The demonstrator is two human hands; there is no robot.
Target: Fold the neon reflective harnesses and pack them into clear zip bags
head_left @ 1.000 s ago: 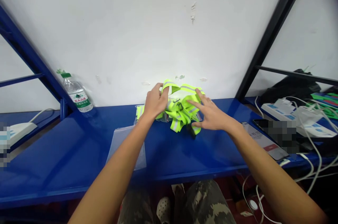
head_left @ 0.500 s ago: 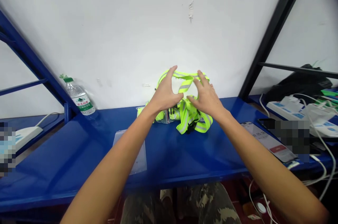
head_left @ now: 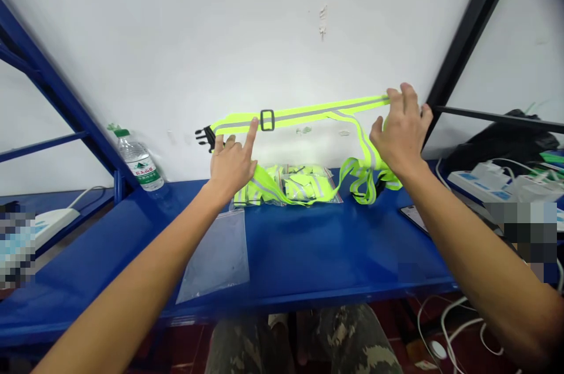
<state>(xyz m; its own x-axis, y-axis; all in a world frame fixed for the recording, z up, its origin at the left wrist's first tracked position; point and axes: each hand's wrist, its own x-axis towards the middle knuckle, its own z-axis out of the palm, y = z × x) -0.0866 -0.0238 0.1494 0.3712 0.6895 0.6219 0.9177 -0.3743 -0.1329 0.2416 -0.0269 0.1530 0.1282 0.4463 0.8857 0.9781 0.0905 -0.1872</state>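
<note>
A neon-yellow reflective strap (head_left: 308,112) with a grey stripe is stretched between my hands above the table. My left hand (head_left: 233,164) grips its left end beside a black buckle (head_left: 207,137), index finger extended along the webbing near a black slide adjuster (head_left: 267,120). Up on the right, my right hand (head_left: 403,127) holds the other end, fingers bent around it. More webbing hangs from the right hand in loops down to the table, and a slack length sags in front of several clear bags (head_left: 308,186) of folded yellow straps.
An empty clear plastic bag (head_left: 215,256) lies at the front left of the blue table (head_left: 317,256). A water bottle (head_left: 140,159) stands against the wall at left. On the right are a phone (head_left: 414,218), a power strip (head_left: 471,183) and cables.
My hands have moved apart, left hand leftward and right hand up and rightward, pulling the bunched strap out straight. The bagged straps and the empty bag are more exposed.
</note>
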